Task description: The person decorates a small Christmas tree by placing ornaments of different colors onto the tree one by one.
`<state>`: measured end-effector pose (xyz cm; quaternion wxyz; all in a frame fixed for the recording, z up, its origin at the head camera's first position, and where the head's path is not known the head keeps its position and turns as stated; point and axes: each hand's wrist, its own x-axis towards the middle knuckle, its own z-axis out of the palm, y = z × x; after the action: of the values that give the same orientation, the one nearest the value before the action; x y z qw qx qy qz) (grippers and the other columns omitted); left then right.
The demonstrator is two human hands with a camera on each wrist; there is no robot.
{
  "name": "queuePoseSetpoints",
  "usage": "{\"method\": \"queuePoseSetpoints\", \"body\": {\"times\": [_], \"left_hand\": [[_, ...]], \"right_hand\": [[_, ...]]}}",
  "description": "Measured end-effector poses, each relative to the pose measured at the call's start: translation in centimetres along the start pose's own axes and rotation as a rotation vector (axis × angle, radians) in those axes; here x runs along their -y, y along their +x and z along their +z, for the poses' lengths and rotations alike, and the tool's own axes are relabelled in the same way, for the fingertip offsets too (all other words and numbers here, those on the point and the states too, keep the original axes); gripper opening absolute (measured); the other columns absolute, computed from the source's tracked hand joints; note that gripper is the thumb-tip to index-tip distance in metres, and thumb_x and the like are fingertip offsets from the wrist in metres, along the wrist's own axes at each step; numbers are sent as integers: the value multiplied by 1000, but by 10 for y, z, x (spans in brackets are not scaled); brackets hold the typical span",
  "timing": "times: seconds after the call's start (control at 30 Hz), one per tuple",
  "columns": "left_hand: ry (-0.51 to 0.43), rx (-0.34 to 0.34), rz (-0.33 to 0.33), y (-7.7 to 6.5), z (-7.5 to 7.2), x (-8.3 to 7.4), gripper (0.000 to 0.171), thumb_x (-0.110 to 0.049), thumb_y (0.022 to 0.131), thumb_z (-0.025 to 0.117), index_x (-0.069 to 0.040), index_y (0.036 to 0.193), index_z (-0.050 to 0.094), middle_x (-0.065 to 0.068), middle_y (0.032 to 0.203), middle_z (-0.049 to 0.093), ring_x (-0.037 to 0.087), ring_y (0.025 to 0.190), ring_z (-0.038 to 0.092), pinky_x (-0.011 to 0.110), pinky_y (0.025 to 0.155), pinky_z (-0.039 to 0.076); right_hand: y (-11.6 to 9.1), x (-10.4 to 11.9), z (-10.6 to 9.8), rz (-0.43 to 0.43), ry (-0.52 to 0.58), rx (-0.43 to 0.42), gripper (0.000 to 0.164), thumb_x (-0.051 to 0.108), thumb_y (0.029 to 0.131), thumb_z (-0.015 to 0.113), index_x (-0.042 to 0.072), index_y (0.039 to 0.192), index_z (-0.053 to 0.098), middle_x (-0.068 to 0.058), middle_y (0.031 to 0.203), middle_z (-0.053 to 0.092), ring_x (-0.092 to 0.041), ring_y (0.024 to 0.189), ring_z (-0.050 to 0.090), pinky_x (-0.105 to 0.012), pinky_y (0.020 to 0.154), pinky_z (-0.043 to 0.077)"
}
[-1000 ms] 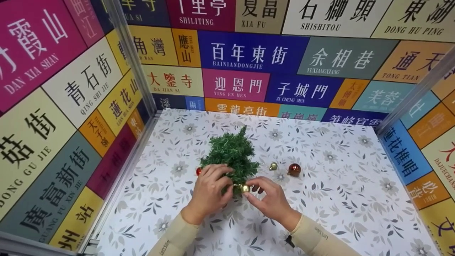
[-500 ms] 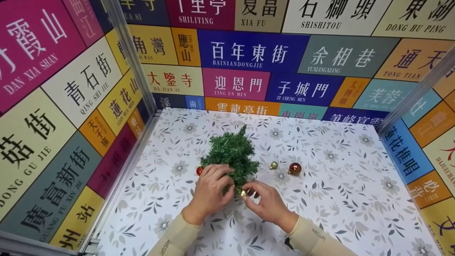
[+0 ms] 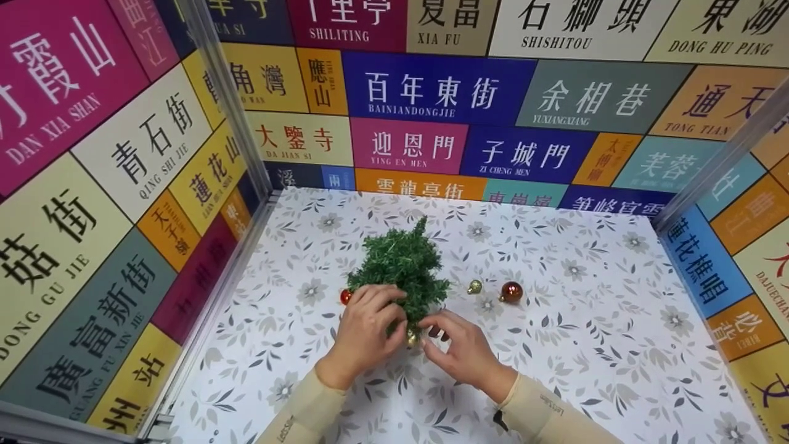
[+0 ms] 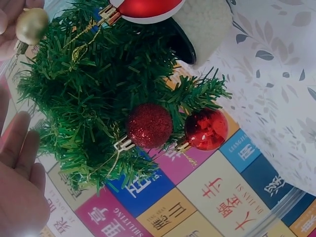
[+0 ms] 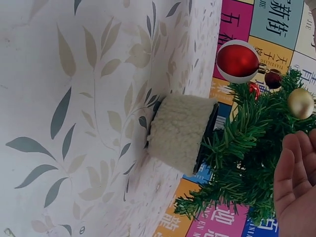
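Note:
A small artificial Christmas tree stands on the table, its base wrapped in cream fleece. My left hand is at the tree's near left side, fingers bent over the branches; its thumb and index fingertips are partly hidden. A gold bauble hangs at the front of the tree, between my hands. My right hand is just right of it, thumb and index spread apart, the bauble outside them. On the tree, the left wrist view shows a glittery red bauble, a shiny red one and a red-and-white one.
Right of the tree, a small gold bauble and a dark red bauble lie on the floral-patterned table. Panels with printed signs enclose the table at the back and sides, with metal posts at the corners.
The gold bauble has moved left and down and hangs free of my right fingers, which have come off it. My right hand has shifted slightly left; my left hand has stayed put.

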<state>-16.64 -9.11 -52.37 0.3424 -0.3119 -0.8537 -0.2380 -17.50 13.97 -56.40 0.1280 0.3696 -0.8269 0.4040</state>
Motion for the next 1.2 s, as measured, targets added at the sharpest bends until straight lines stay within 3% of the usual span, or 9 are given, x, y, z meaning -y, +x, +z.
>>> {"method": "queuePoseSetpoints", "body": {"times": [0.3, 0.53, 0.83, 0.93, 1.07, 1.2], "left_hand": [[-14, -11, 7, -1, 2, 2, 9, -16, 84, 69, -17, 76, 67, 3, 115, 67, 24, 117, 58, 42, 104, 39], [-27, -14, -3, -1, 2, 0, 9, -17, 84, 70, -18, 76, 67, 4, 114, 68, 24, 116, 58, 42, 103, 40], [-21, -5, -11, -2, 0, -1, 8, -18, 84, 71, -17, 76, 68, 3, 117, 67, 25, 119, 57, 43, 105, 38], [-24, -1, -15, -3, -2, 0, 9, -17, 81, 72, -17, 74, 67, 4, 117, 67, 25, 119, 57, 43, 105, 38], [-11, 12, 0, -3, -3, 1, 11, -15, 78, 72, -17, 70, 65, 5, 117, 67, 26, 118, 57, 45, 105, 39], [15, 36, 12, -3, -4, 3, 12, -14, 80, 69, -16, 68, 64, 6, 117, 67, 27, 118, 57, 45, 106, 38]], "right_hand": [[11, 3, 4, -85, -9, -78, 20, 20, 91, 74, 20, 110, 70, 11, 97, 61, -3, 76, 57, -27, 61, 53], [19, 7, 8, -96, -1, -108, 14, 21, 91, 74, 24, 104, 71, 13, 93, 61, -5, 72, 57, -23, 60, 50], [24, 10, 14, -152, 20, -154, 18, 8, 88, 72, 24, 93, 69, 14, 87, 60, -6, 68, 57, -17, 61, 47], [23, 12, 15, -150, 51, -146, 19, 6, 87, 72, 24, 92, 68, 13, 85, 58, -6, 68, 56, -21, 60, 49], [21, 14, 15, -124, 61, -137, 20, 7, 87, 73, 25, 91, 68, 16, 84, 58, -4, 67, 55, -28, 71, 53], [21, 14, 16, -104, 32, -152, 19, 7, 86, 74, 26, 89, 68, 17, 84, 57, -2, 67, 54, -24, 67, 52]]}}
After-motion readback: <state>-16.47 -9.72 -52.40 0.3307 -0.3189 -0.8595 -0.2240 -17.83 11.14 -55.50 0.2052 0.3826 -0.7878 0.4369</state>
